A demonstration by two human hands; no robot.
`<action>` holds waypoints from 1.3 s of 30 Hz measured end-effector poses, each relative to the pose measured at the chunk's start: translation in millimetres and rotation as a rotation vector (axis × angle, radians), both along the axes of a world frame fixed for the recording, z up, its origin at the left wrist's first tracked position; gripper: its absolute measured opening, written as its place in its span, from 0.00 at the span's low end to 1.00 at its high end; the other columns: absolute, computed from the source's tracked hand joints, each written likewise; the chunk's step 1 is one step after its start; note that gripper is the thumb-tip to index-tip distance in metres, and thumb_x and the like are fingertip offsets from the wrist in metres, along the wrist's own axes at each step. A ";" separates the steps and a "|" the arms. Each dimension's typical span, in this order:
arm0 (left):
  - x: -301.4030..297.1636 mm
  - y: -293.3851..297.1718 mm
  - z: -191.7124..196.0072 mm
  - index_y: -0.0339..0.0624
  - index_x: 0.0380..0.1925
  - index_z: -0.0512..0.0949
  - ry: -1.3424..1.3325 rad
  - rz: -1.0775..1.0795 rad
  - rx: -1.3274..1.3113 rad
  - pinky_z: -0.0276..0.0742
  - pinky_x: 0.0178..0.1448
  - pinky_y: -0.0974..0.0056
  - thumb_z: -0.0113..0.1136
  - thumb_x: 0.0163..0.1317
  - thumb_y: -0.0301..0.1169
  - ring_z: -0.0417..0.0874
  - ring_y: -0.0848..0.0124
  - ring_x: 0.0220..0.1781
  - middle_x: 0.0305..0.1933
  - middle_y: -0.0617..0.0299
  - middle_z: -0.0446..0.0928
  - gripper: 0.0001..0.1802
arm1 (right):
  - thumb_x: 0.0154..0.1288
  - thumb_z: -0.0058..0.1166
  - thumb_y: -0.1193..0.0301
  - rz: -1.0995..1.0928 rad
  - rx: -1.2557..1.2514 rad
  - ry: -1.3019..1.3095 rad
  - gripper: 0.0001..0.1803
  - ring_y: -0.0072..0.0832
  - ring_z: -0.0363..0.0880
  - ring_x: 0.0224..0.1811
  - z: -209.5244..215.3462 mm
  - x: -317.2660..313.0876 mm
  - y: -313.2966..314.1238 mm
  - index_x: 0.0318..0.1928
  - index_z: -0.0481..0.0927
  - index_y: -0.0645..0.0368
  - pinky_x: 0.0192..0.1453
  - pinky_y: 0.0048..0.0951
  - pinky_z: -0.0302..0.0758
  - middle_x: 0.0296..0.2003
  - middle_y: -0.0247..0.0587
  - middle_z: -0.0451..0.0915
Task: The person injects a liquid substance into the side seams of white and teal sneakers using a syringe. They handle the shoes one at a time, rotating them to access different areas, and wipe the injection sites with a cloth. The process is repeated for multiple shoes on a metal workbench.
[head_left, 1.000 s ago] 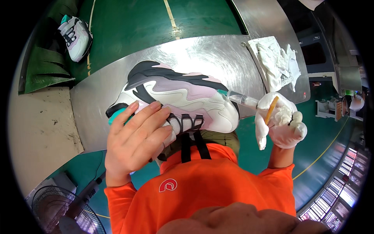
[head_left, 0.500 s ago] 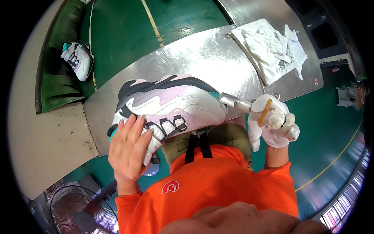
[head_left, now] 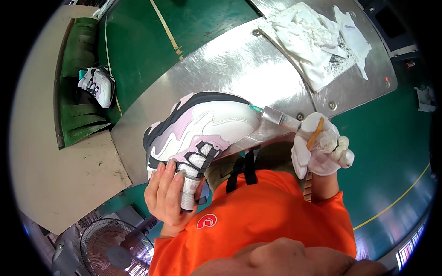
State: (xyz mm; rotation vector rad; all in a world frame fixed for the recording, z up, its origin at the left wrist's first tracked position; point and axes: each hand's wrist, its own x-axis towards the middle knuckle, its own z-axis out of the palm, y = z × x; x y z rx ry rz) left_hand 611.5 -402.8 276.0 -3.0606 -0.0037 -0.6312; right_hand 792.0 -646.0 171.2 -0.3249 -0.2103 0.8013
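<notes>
A white, lilac and black sneaker (head_left: 225, 120) lies tilted on its side, its toe toward the right and its sole edge facing away from me. My bare left hand (head_left: 166, 195) is closed around its ankle opening and tongue. A clear syringe (head_left: 282, 118) with a green tapered tip is gripped in my right hand (head_left: 324, 158), which wears a white glove or finger covers. The tip meets the sole edge at the toe; whether it touches I cannot tell. A yellow-brown stick (head_left: 315, 133) and a crumpled white wad (head_left: 328, 141) are also in that hand.
Beneath the sneaker is a shiny metal table (head_left: 221, 69). White cloths (head_left: 304, 37) lie on a spotted pad at the far right. Another sneaker (head_left: 99, 87) sits by green flaps (head_left: 76, 69) on the green surface at left. A fan (head_left: 115, 250) stands lower left.
The sneaker has turned, its heel end swinging down toward me. My left hand has moved right and now wraps the ankle opening. The syringe tip stays by the toe.
</notes>
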 end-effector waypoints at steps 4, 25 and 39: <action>-2.8 -4.0 -4.9 0.36 0.46 0.75 -0.027 0.009 0.006 0.73 0.60 0.53 0.75 0.39 0.25 0.81 0.47 0.54 0.51 0.44 0.81 0.30 | 0.41 0.70 0.50 -0.014 -0.014 0.018 0.51 0.44 0.78 0.20 0.4 -8.5 -3.7 0.55 0.65 0.79 0.22 0.35 0.79 0.27 0.62 0.77; -10.3 -5.2 -18.2 0.38 0.48 0.76 -0.093 -0.022 0.039 0.72 0.60 0.57 0.76 0.43 0.28 0.81 0.51 0.53 0.52 0.49 0.81 0.29 | 0.39 0.73 0.60 -0.123 -0.257 -0.021 0.46 0.38 0.82 0.24 59.8 -38.2 -2.7 0.55 0.68 0.77 0.30 0.31 0.81 0.30 0.54 0.79; 33.9 13.9 22.7 0.37 0.43 0.79 0.029 0.039 -0.202 0.71 0.58 0.60 0.78 0.41 0.30 0.81 0.56 0.49 0.49 0.52 0.83 0.27 | 0.28 0.65 0.87 -0.016 -0.409 -0.293 0.43 0.29 0.79 0.35 53.3 -46.1 5.3 0.56 0.71 0.71 0.44 0.28 0.78 0.37 0.44 0.79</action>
